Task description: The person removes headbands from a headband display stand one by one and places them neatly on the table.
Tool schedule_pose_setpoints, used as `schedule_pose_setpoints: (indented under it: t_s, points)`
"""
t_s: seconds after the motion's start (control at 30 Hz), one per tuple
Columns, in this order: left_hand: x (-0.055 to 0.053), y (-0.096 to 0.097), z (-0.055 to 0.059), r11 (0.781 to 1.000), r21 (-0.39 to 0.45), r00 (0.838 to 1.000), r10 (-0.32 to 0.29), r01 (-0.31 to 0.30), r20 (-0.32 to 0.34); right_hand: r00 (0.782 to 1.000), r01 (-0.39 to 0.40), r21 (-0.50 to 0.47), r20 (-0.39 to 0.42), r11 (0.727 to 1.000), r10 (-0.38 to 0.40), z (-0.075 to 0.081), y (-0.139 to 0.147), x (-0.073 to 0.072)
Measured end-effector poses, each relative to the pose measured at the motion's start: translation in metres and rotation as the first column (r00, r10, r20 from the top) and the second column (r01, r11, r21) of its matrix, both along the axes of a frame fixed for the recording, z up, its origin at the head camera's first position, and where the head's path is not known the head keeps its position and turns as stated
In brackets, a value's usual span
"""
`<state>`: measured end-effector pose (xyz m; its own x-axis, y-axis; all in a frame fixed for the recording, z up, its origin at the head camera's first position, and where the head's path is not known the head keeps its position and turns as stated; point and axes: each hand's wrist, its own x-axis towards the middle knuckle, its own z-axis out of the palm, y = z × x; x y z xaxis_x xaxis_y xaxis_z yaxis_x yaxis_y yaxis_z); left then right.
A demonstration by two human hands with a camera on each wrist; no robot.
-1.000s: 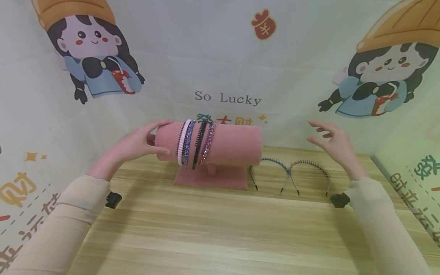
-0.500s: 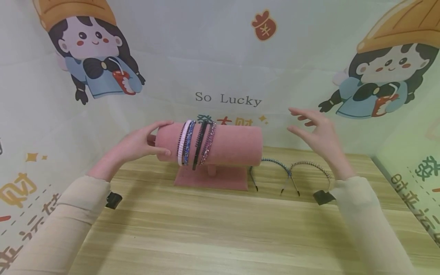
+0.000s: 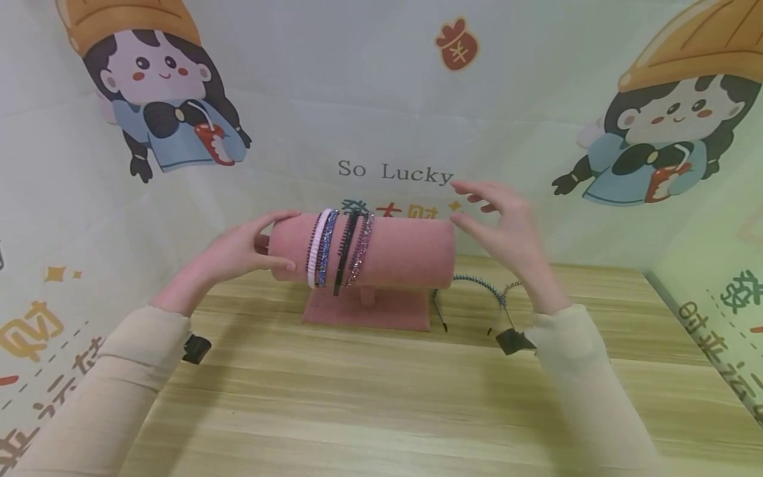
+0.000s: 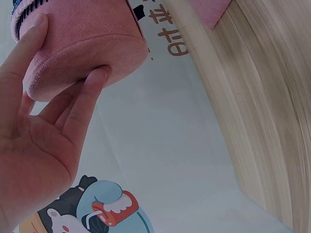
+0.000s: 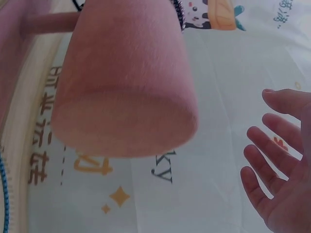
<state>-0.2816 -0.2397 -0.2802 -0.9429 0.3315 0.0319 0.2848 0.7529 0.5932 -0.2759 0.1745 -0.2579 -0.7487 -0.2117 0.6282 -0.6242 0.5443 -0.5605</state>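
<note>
A pink headband display stand (image 3: 411,255), a fabric roll on a post and flat base, stands near the back wall. My left hand (image 3: 232,250) grips its left end, the thumb on the near side and fingers across the end face. Around the roll's left half sit a white headband (image 3: 313,255), a blue glittery headband (image 3: 325,248), a black headband (image 3: 342,258) and a pink glittery headband (image 3: 361,245). My right hand (image 3: 507,228) hovers off the roll's right end, fingers spread and holding nothing; a gap separates them in the right wrist view.
On the wooden table (image 3: 387,404), right of the stand, a blue toothed headband (image 3: 477,281) stands on its tips. Behind my right wrist, another headband (image 3: 512,286) is mostly hidden. A printed cloth wall (image 3: 381,99) rises close behind the stand.
My right hand has moved left and slightly up, from beyond the loose headbands to beside the roll's right end. The left hand and the stand have stayed in place.
</note>
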Motion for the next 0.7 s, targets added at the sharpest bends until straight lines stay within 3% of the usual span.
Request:
schedule_pose_setpoints:
  t_s: [0.37,0.7]
  points:
    - [0.002,0.000,0.001,1.000,-0.003,1.000,0.005,-0.005,0.005,0.997,-0.073,-0.069,-0.004,0.995,0.073,0.005,-0.036,-0.003]
    - [-0.001,-0.001,-0.001,1.000,0.011,1.000,-0.003,0.003,0.003,0.988,-0.123,-0.069,0.081,0.990,0.128,0.004,-0.073,-0.004]
